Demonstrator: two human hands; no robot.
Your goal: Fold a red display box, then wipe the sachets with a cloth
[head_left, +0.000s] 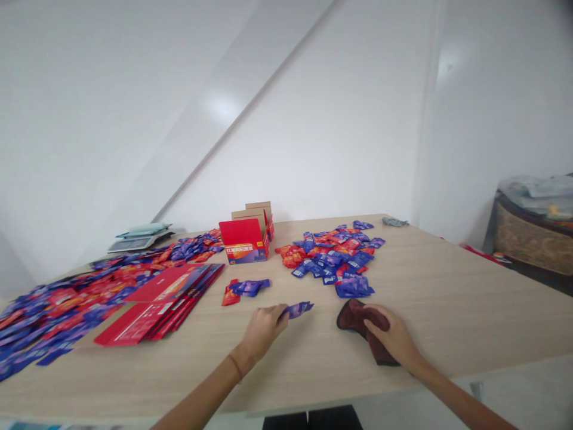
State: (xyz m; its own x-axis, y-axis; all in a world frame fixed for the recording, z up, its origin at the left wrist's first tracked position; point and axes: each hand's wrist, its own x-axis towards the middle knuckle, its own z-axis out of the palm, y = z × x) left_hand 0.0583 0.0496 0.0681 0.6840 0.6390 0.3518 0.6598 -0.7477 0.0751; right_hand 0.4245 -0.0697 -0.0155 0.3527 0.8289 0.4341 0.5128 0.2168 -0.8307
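Note:
My left hand (262,334) is closed in a pinch on one end of a purple sachet (299,310), whose other end points right over the table. My right hand (394,334) is closed on a dark reddish-brown cloth piece (378,349) with black edging, folded or bent on the tabletop. Its exact kind is unclear. Just beyond my left hand lie a purple sachet (250,288) and an orange-red sachet (231,294), overlapping. A loose pile of blue, purple and red sachets (331,254) spreads beyond my right hand.
Red open boxes (245,243) stand at the back. Flattened red cartons (152,310) are stacked on the left, beside a large heap of sachets (85,292). A scale (136,240) sits behind that heap. A grey crumpled item (394,221) lies by the far right edge of the table (470,304).

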